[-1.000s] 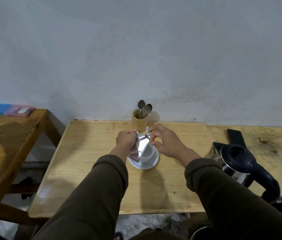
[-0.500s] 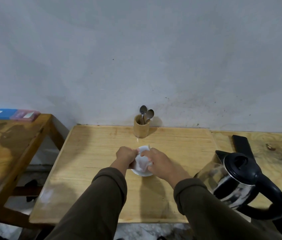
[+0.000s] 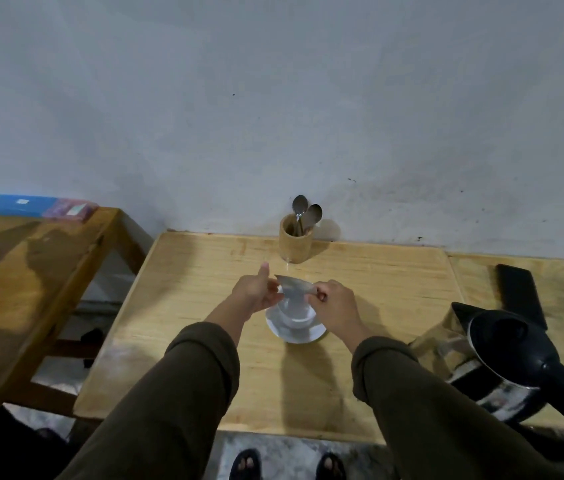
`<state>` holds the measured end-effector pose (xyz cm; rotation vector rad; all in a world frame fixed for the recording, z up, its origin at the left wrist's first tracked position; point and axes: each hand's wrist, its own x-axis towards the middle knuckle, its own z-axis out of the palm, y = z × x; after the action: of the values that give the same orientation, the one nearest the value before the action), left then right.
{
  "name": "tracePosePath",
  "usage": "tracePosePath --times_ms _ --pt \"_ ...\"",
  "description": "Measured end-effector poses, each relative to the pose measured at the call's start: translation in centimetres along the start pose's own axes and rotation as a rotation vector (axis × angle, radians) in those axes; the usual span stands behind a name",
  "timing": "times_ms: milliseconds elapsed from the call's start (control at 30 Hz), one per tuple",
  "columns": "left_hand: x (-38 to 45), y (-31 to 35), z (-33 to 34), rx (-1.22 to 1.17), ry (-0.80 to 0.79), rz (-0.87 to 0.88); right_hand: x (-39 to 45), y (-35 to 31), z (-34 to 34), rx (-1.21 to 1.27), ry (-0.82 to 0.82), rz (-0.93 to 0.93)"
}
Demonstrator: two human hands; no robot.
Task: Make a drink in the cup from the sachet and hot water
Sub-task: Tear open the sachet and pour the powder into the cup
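Observation:
A silver sachet is stretched flat just above a white cup that stands on a white saucer. My left hand pinches the sachet's left end, thumb raised. My right hand pinches its right end. A steel kettle with a black lid and handle stands at the right of the wooden table. The cup's inside is partly hidden by the sachet.
A wooden holder with two spoons stands against the wall behind the cup. A black flat object lies behind the kettle. A second wooden table at the left carries a blue box and a pink box.
The sachet was held upright over the cup, then my hands closed low around it at the cup. Now they have parted and hold the sachet stretched flat above the cup.

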<state>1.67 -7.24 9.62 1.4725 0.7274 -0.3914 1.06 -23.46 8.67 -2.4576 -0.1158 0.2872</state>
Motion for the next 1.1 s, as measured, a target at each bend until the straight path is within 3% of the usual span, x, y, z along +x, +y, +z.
tracePosePath --times_ms 600,1100 --pt "0.4 -0.4 1.6 0.01 -0.034 0.083 1.5 -0.6 -0.7 0.037 -0.017 0.062" --pt "0.8 -0.7 1.3 -0.014 0.013 0.115 1.9 -1.5 -0.9 0.053 -0.018 0.009"
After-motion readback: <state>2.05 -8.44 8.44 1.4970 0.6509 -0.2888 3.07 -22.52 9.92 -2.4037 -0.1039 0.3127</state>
